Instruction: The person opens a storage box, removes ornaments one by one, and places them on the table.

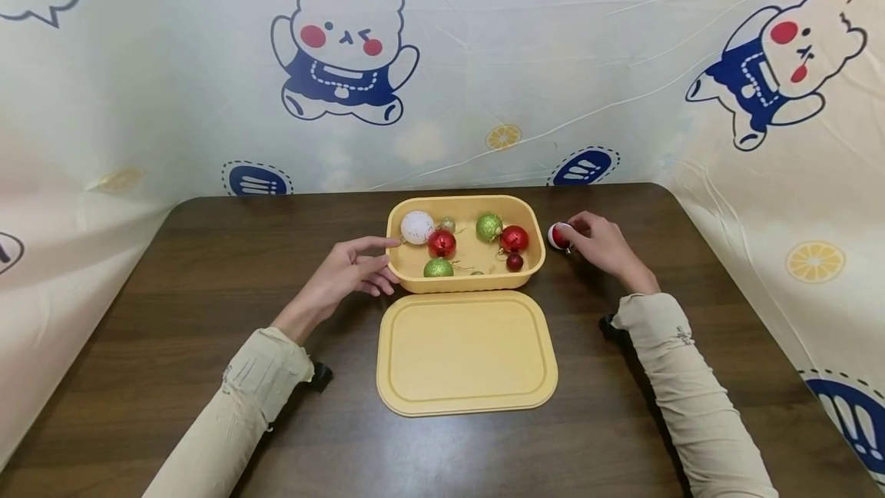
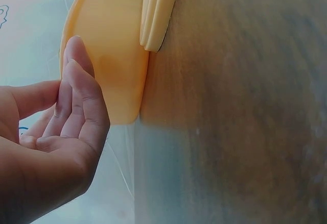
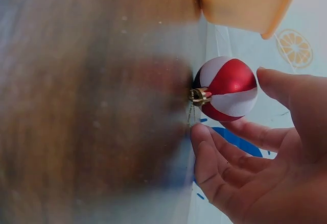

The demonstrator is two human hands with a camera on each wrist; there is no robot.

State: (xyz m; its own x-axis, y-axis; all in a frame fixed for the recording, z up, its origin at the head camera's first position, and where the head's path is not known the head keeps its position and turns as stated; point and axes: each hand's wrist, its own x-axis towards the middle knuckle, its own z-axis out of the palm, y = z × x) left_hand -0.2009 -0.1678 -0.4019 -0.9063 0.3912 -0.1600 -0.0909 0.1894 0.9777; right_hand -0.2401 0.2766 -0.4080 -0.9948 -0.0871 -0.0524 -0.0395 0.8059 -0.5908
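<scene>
An open yellow box (image 1: 531, 267) stands mid-table and holds several Christmas balls: a white one (image 1: 417, 227), two red (image 1: 441, 243), two glittery green (image 1: 488, 226) and smaller ones. Its flat yellow lid (image 1: 466, 352) lies just in front of it. My left hand (image 1: 356, 269) is beside the box's left wall (image 2: 110, 45), with nearly straight fingers (image 2: 76, 76) at the wall and nothing in its grasp. Right of the box, my right hand (image 1: 600, 244) curls round a red and white ball (image 1: 557, 235), thumb and fingers (image 3: 225, 147) on either side of the ball (image 3: 227, 89), whose gold cap is against the table.
The dark wooden table (image 1: 173, 290) is backed and flanked by a cartoon-printed cloth (image 1: 484, 60) that hangs close on three sides. The box's corner (image 3: 245, 2) sits a short way from the ball. The lid's edge (image 2: 158, 9) lies beside the box.
</scene>
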